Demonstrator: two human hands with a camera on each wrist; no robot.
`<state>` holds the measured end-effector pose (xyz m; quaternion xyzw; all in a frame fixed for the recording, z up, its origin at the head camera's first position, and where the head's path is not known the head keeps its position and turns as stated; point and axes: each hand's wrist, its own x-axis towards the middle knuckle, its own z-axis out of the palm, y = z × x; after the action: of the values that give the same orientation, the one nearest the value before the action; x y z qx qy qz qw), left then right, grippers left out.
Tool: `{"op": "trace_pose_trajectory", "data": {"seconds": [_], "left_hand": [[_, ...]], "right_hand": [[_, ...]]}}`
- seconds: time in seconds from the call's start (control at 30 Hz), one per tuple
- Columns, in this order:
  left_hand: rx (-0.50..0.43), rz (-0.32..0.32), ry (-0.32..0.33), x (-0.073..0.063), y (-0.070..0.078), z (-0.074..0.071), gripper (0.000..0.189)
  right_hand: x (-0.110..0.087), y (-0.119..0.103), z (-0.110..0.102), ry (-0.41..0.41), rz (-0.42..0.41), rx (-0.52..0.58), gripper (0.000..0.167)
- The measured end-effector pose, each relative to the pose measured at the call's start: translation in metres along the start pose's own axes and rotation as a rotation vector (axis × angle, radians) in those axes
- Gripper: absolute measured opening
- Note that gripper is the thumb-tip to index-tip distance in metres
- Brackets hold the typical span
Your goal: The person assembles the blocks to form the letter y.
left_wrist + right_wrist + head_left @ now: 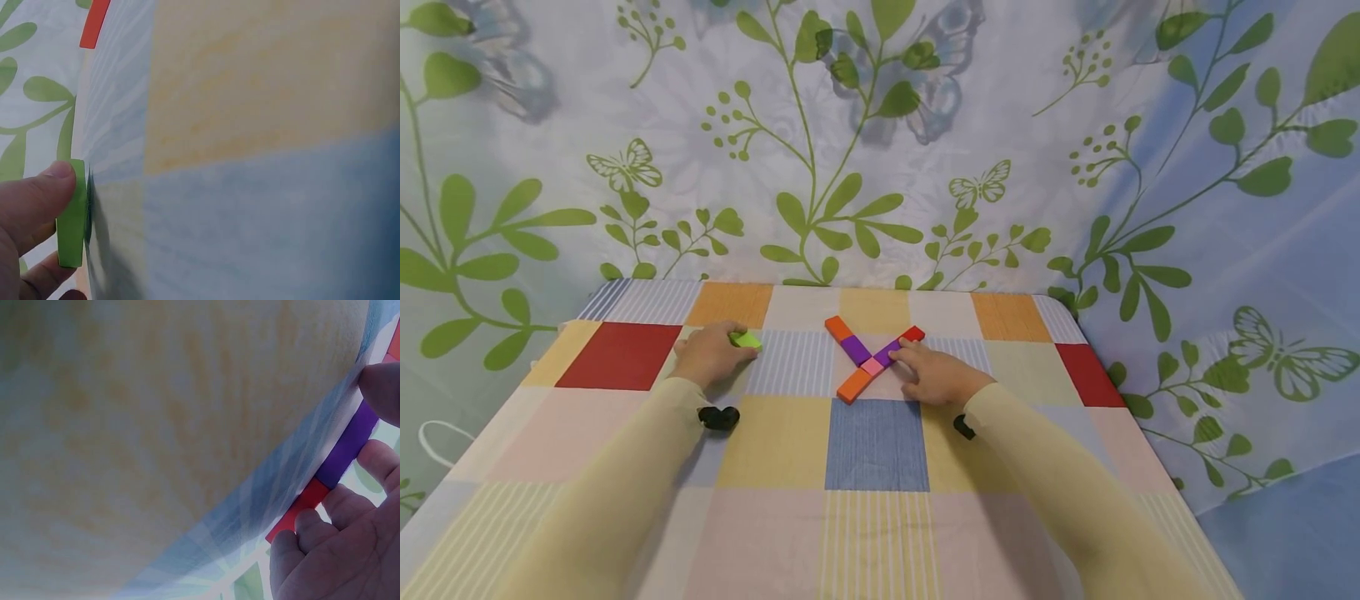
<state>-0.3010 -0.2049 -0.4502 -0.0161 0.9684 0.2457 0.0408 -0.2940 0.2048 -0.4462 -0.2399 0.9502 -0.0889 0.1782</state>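
Observation:
My left hand [711, 354] pinches a lime green block [73, 215] between thumb and fingers, close over the tablecloth at the left. To the right, coloured blocks lie in branching lines around a pink block [872, 365]. Up and left of it are a purple block [853, 350] and an orange block [837, 327]; another orange block [853, 387] lies down and left. The upper right branch has a purple block [347, 447] and a red block [299, 514]. My right hand [946, 377] rests its fingertips along this branch, with the thumb apart from the fingers.
A patchwork tablecloth [876, 446] covers the table. Behind it hangs a pale curtain [850, 142] with green leaves and butterflies, which also borders the right side. A white cable [430, 442] loops beside the left edge.

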Motion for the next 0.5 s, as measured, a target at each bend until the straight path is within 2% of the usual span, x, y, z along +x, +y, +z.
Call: {"op": "trace_pose_trajectory", "data": {"seconds": [0.17,0.37,0.5], "left_hand": [[-0.003,0.026,-0.024,0.0003,-0.0021,-0.0016,0.059],[-0.072,0.051,-0.057,-0.0017,-0.0009,-0.0026,0.059],[-0.086,0.076,-0.078,-0.0035,0.0025,-0.0019,0.059]], "right_hand": [[-0.0004,0.0,-0.0005,0.001,-0.005,0.0,0.068],[-0.0013,-0.0006,-0.0018,0.003,-0.02,-0.002,0.068],[-0.0019,-0.0001,-0.002,-0.001,-0.018,0.01,0.068]]}}
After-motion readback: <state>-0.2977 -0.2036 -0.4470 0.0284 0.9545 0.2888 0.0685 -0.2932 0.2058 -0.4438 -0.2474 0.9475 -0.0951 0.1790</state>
